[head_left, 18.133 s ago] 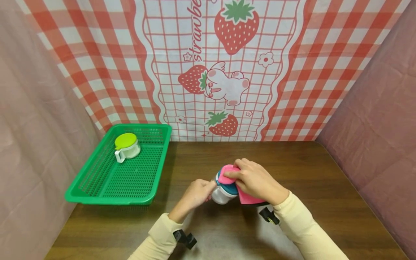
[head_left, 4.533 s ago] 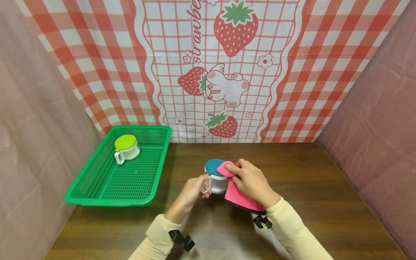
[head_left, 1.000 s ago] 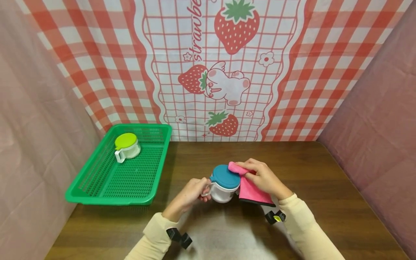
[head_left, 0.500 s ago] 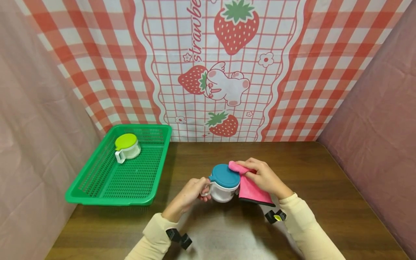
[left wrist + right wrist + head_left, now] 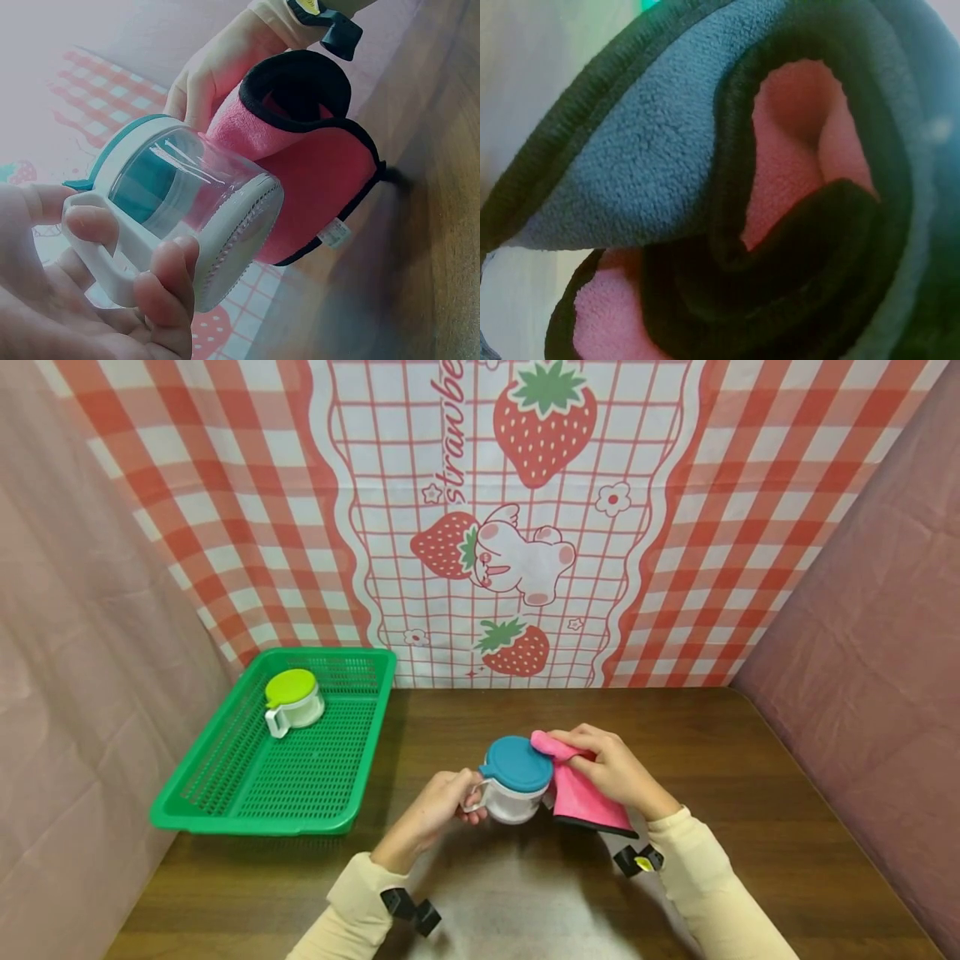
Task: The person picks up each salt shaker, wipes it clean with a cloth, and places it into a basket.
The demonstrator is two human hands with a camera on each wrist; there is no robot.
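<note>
A clear seasoning jar with a blue lid and a white handle is held tilted above the table, handle toward the left. My left hand grips that handle, its fingers curled through and around it in the left wrist view. My right hand pinches a pink cleaning cloth with black edging at the jar's right side. The cloth's bunched top meets the lid's right edge, while the rest hangs below the hand. In the right wrist view the folded cloth, blue-grey on one face, hides the jar and fingers.
A green mesh basket stands at the left of the wooden table. Inside it, toward the back, sits a similar jar with a lime-green lid. A checked strawberry-print curtain hangs behind the table.
Eighteen seconds ago the cloth covered the lid's top; now it is at the jar's right side and the lid is exposed. Over the last second the jar has risen only slightly.
</note>
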